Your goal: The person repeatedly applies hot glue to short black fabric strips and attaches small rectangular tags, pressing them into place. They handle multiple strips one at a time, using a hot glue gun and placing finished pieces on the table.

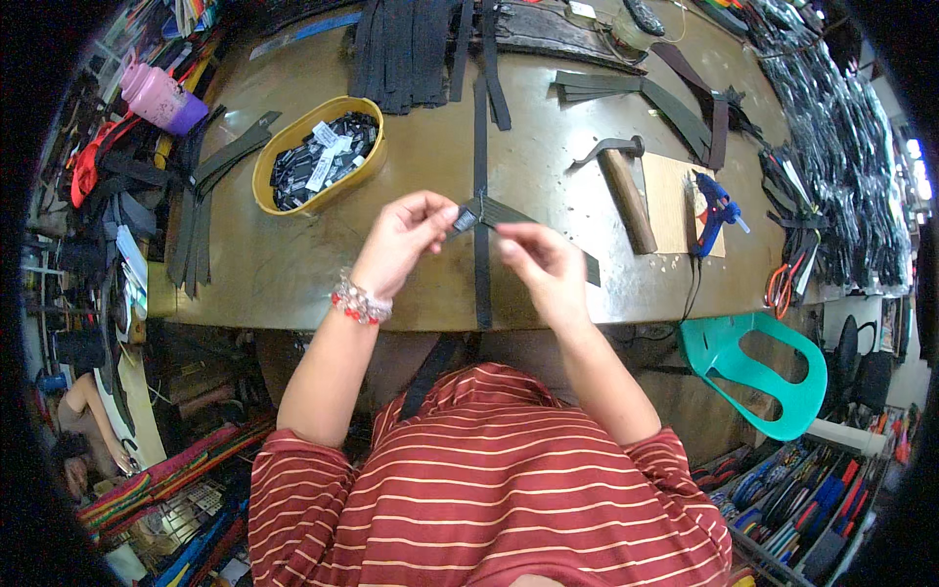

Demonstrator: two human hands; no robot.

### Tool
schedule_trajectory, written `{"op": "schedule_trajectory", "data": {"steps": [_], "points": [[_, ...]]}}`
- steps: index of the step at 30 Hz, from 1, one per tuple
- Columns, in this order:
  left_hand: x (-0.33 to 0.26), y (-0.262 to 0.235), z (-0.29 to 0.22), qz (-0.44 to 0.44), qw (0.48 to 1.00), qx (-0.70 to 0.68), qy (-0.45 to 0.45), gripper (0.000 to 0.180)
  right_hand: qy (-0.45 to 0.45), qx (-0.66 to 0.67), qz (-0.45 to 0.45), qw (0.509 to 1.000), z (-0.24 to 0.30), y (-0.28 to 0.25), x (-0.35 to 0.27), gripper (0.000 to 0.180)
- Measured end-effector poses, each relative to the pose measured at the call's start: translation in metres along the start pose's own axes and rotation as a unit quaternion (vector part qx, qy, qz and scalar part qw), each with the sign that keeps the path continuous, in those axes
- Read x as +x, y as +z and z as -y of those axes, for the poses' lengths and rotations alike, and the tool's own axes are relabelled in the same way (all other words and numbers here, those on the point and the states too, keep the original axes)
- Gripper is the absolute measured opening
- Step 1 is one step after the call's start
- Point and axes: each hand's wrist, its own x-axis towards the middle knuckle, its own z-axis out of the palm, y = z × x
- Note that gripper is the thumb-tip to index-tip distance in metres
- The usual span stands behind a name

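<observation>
My left hand point(396, 240), with a beaded bracelet on its wrist, pinches the end of a dark webbing strap point(518, 217) over the middle of the table. A small grey printed label point(465, 221) shows on that end beside the thumb. The fingers of my right hand point(550, 279) close on the strap's near edge, a short way to the right; the strap's tail slants down right behind this hand. Beneath, a long narrow black strap point(480, 137) runs from the far side to the table's near edge.
Left of centre stands a yellow tub point(262, 161) of small dark pieces. On the right lie a hammer point(627, 201), a board point(670, 210) with a blue glue gun point(719, 210), and red-handled scissors point(780, 290). Black straps point(401, 54) hang together at the back. A green plastic chair point(704, 357) stands near right.
</observation>
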Motion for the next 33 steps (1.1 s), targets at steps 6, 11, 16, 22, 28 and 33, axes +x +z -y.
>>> {"op": "schedule_trajectory", "data": {"steps": [6,11,16,22,28,33], "points": [[-0.026,0.022,0.009,0.002,0.996,-0.085,0.030,0.017,0.038,0.114,0.038,0.992,0.014,0.017,0.012,0.014],[-0.042,0.081,0.037,-0.112,0.936,-0.333,0.029,0.020,0.061,0.270,-0.067,0.958,0.005,0.038,-0.013,0.012],[-0.016,0.044,0.036,-0.118,0.973,-0.196,0.035,0.018,-0.030,-0.030,-0.043,0.998,-0.023,0.007,-0.002,0.007],[0.034,0.003,0.024,-0.067,0.942,0.316,0.092,0.028,-0.041,-0.155,-0.091,0.983,-0.043,-0.023,0.023,0.009],[0.035,0.023,0.024,-0.130,0.914,0.377,0.077,0.035,-0.096,-0.189,-0.110,0.971,-0.042,-0.018,0.017,0.010],[0.038,0.025,0.027,-0.140,0.858,0.479,0.121,0.039,-0.075,-0.199,-0.096,0.972,-0.044,-0.016,0.019,0.009]]}}
